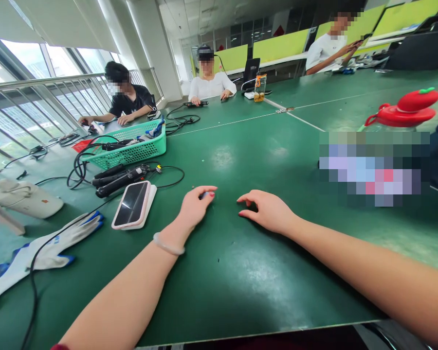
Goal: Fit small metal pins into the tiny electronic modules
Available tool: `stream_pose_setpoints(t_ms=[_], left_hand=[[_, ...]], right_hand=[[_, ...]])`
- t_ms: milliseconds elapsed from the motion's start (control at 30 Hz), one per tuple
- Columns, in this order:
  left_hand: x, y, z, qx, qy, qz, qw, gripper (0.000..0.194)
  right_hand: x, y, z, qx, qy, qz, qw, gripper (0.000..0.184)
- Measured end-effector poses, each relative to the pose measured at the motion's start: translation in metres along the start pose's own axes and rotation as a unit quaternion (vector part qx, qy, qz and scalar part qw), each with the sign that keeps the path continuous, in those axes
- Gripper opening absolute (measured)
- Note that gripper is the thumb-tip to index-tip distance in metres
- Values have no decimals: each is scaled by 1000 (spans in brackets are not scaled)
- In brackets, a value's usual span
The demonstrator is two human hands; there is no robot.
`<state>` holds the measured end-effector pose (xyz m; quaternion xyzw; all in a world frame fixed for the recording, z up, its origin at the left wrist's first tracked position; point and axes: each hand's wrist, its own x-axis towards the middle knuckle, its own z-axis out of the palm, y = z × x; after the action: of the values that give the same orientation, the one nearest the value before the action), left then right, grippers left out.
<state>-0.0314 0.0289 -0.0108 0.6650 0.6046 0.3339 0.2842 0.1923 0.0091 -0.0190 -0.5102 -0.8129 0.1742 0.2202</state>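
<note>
My left hand (197, 204) is over the green table (219, 262), its thumb and fingers drawn close together. A small bluish patch shows between them, too little of it visible to name. A pale bangle (169, 244) circles that wrist. Across a short gap, my right hand (268, 210) has its thumb and index finger apart, with nothing between them. Left of my left hand lies a phone in a pink case (132, 204), on top of a white flat object (150, 206).
Black handheld devices with cables (122, 180) lie by a green basket (131, 151). White-and-blue gloves (54, 243) and a beige object (27, 198) are at left. A red-lidded jar (405, 115) stands right, beside a blurred-out item (375, 165). Several people sit beyond.
</note>
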Motion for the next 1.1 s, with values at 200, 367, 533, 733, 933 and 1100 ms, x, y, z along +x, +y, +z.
stream_pose_setpoints(t_ms=[200, 367, 533, 733, 933, 1100], left_hand=[[-19, 20, 16, -189, -81, 42, 978, 30], [2, -2, -5, -7, 47, 31, 998, 27], [25, -25, -25, 312, 85, 20, 946, 43], [27, -32, -24, 368, 4, 67, 927, 48], [-1, -4, -5, 415, -64, 175, 891, 45], [-26, 20, 11, 361, -128, 258, 887, 39]], right_hand=[[2, 2, 1, -33, -30, -13, 999, 39], [1, 0, 0, -46, -41, -33, 998, 38], [-1, -1, 2, -46, -47, -46, 997, 35], [0, -1, 1, -39, -51, -45, 997, 33], [-1, -2, -1, -38, -53, -51, 997, 33], [-4, -4, 0, -25, -60, -79, 995, 33]])
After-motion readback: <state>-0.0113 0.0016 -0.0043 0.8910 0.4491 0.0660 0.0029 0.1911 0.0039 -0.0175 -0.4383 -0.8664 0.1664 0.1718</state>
